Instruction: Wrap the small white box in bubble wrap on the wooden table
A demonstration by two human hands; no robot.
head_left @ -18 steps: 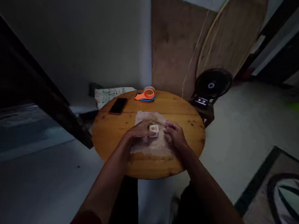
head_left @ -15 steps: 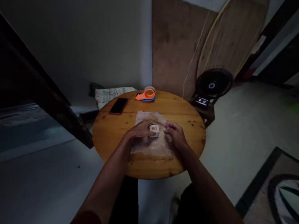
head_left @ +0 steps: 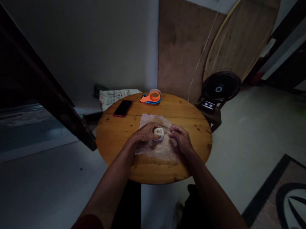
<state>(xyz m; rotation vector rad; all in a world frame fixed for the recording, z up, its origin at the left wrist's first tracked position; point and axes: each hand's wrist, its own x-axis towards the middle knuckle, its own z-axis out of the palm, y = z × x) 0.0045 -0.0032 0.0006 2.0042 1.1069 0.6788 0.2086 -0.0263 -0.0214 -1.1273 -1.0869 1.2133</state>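
Note:
A small white box [head_left: 159,133] with red print stands on a sheet of bubble wrap [head_left: 157,151], which lies on the round wooden table [head_left: 118,140]. Around the box's left side curl the fingers and thumb of my left hand [head_left: 147,132], gripping it. My right hand [head_left: 181,136] is at the sheet's right edge, its thumb and fingers pinched together on the bubble wrap. A narrow gap separates this hand from the box.
Toward the table's far edge lies an orange and blue tape dispenser [head_left: 153,97]. A dark phone with a red edge [head_left: 123,108] rests at the far left. Beyond the table on the right, a black fan [head_left: 218,89] stands on a wooden stool [head_left: 215,118].
The whole view has shifted slightly. My left hand keeps its hold on the box, and my right hand stays at the wrap's right edge with barely any movement.

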